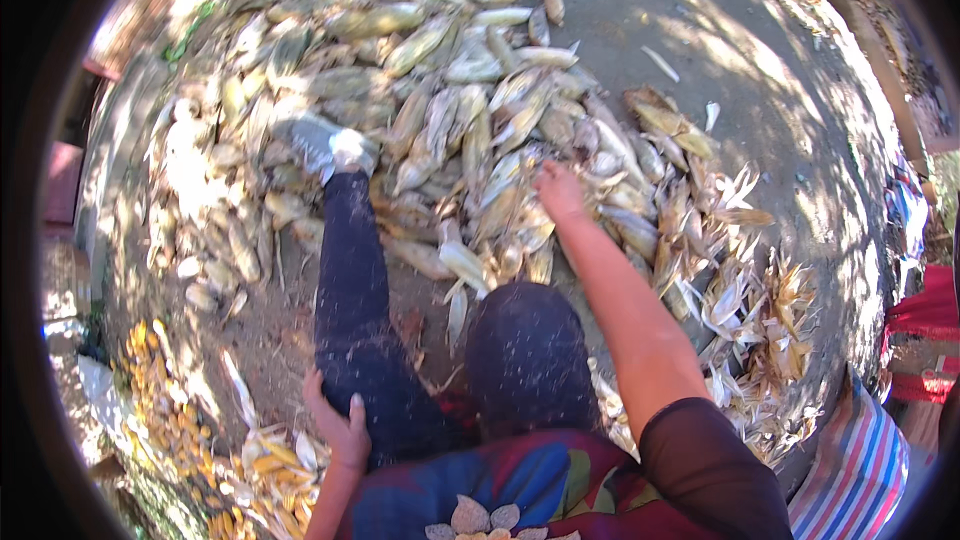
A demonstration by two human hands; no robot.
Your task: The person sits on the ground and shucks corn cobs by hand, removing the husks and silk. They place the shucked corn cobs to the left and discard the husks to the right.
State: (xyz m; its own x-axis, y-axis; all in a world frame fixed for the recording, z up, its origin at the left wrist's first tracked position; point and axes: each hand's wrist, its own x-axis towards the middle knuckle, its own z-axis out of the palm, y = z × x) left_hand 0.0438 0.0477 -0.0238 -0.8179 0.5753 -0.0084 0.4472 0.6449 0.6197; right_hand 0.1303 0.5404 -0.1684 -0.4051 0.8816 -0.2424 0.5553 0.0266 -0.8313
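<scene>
Unhusked corn cobs [450,112] lie in a wide heap in front of me. My right hand [559,191] reaches into the near part of the heap, its fingertips against the dry husks; whether it grips a cob cannot be told. My left hand [339,416] rests beside my thigh in dark trousers [356,337], thumb and fingers apart, with nothing in it. One leg stretches forward, and its shoe [330,146] lies among the cobs. The other knee [532,360] is bent close to me.
Loose husks [750,315] are piled at the right. Husked yellow cobs [165,390] lie at the lower left, with more cobs and husks [277,469] near my left forearm. A striped sheet [855,465] is at the lower right. Bare ground [622,7] shows beyond the heap.
</scene>
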